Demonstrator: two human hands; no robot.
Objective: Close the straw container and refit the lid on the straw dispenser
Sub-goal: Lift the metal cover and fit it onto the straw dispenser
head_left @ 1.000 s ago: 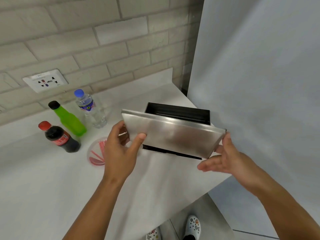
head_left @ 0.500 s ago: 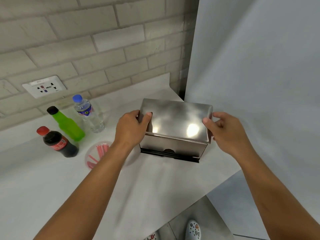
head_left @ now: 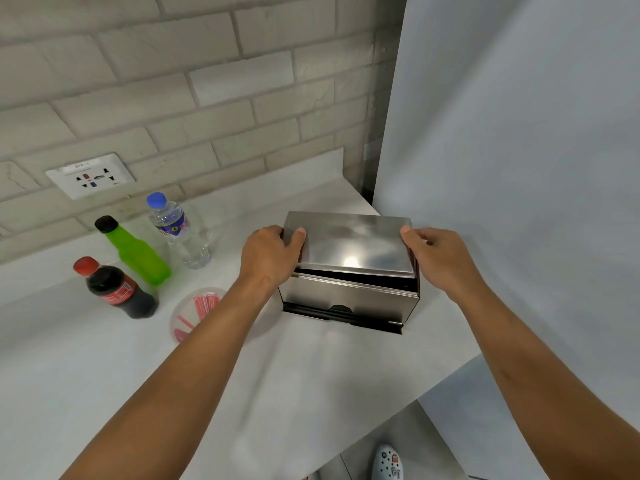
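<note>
A steel straw dispenser [head_left: 349, 301] stands on the white counter near its right end. Its flat steel lid [head_left: 349, 242] lies on top, with a dark gap showing along the front edge. My left hand [head_left: 268, 256] grips the lid's left end, thumb on top. My right hand [head_left: 438, 258] holds the lid's right end. A round clear straw container [head_left: 199, 311] with red straws inside lies on the counter to the left of the dispenser, partly hidden behind my left forearm.
Three bottles stand at the back left: a cola bottle [head_left: 116, 289], a green bottle [head_left: 136, 252] and a water bottle [head_left: 178, 233]. A wall socket [head_left: 90, 174] sits on the brick wall. A grey panel [head_left: 519, 168] rises close to the right. The counter edge [head_left: 381, 420] drops off at front right.
The lid was held tilted in front of the open dispenser; both hands have brought it flat on top of the box and keep hold of its ends.
</note>
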